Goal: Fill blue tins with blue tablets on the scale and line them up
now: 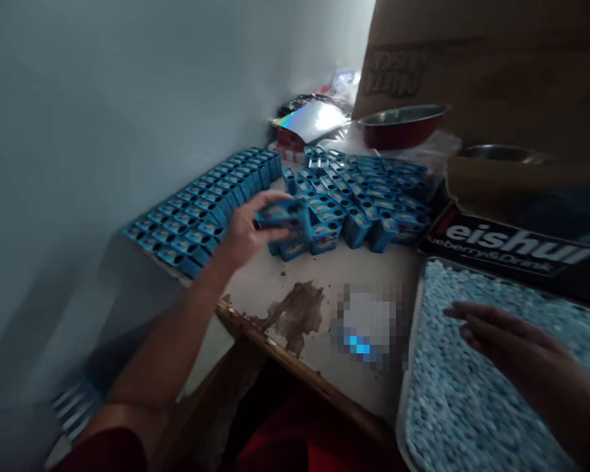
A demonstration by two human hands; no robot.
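Observation:
My left hand (243,233) is closed around a small blue printed box (297,219), with thumb and fingers on its sides; a dark round hole shows on the box's top. This box is blurred and held at the front edge of a loose group of similar blue boxes (324,236). My right hand (496,337) hovers over a tray (406,400) filled with small pale blue pieces (452,406). Its fingers are stretched out close to one another, and nothing shows in them.
Tight rows of blue boxes (187,223) stand along the wall at left. A red metal bowl (406,128) and a cardboard carton (511,190) are behind. The worn table has a chipped wooden front edge (295,364). A pixelated patch hides part of the tabletop.

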